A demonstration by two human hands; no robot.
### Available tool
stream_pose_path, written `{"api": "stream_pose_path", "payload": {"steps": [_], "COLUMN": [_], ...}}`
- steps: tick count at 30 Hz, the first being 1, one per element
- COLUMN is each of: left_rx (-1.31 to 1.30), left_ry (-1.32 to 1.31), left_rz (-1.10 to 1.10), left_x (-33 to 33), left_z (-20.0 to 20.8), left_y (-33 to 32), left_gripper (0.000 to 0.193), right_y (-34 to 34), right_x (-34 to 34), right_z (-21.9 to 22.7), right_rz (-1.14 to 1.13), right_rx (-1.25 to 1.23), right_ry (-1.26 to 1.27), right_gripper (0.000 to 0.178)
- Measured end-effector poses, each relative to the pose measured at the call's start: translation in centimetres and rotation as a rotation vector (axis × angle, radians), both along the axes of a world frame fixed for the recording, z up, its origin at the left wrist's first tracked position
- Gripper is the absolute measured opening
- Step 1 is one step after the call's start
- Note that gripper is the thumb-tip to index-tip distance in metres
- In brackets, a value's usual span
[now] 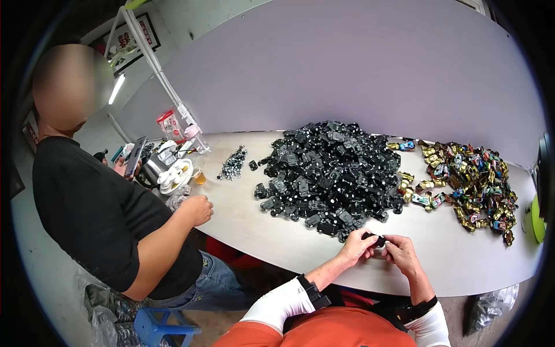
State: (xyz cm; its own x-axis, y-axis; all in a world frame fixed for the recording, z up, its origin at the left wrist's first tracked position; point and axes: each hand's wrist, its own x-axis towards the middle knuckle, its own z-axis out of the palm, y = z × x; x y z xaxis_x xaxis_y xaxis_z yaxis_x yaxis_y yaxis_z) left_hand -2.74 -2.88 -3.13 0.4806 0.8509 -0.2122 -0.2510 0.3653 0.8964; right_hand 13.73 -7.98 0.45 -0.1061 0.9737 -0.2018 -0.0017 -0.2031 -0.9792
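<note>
Over the front edge of the table, my left hand (pixel 355 248) pinches a small black toy car base (pixel 372 236). From the other side, the fingers of my right hand (pixel 403 252) close on the same piece; whether they also hold a smaller part is hidden. Just beyond my hands rises a big heap of black toy car bases (pixel 332 173) with small wheels. To its right lies a pile of shiny gold and multicoloured toy car bodies (pixel 483 185), several of them scattered between the two heaps.
A small pile of silvery parts (pixel 233 163) lies left of the black heap. Near it are a cup of amber drink (pixel 199 176), a white plate (pixel 180 184) and a kettle (pixel 153 169). At left stands a person in black (pixel 110 220), holding a phone (pixel 136 155). A blue stool (pixel 165 327) is below.
</note>
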Motion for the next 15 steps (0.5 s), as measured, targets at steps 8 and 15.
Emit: {"api": "stream_pose_path", "payload": {"steps": [8, 15], "left_rx": [-0.026, -0.028], "left_ry": [-0.056, -0.035], "left_rz": [0.067, 0.042], "left_x": [-0.1, -0.2], "left_z": [-0.6, -0.8], "left_y": [-0.1, -0.1], "left_gripper": [0.018, 0.017], "right_y": [1.0, 0.8], "right_x": [-0.3, -0.3], "right_z": [-0.7, -0.8], "right_rz": [0.012, -0.014], "right_rx": [0.023, -0.014], "right_ry": [-0.003, 0.007], "right_gripper": [0.025, 0.025]}}
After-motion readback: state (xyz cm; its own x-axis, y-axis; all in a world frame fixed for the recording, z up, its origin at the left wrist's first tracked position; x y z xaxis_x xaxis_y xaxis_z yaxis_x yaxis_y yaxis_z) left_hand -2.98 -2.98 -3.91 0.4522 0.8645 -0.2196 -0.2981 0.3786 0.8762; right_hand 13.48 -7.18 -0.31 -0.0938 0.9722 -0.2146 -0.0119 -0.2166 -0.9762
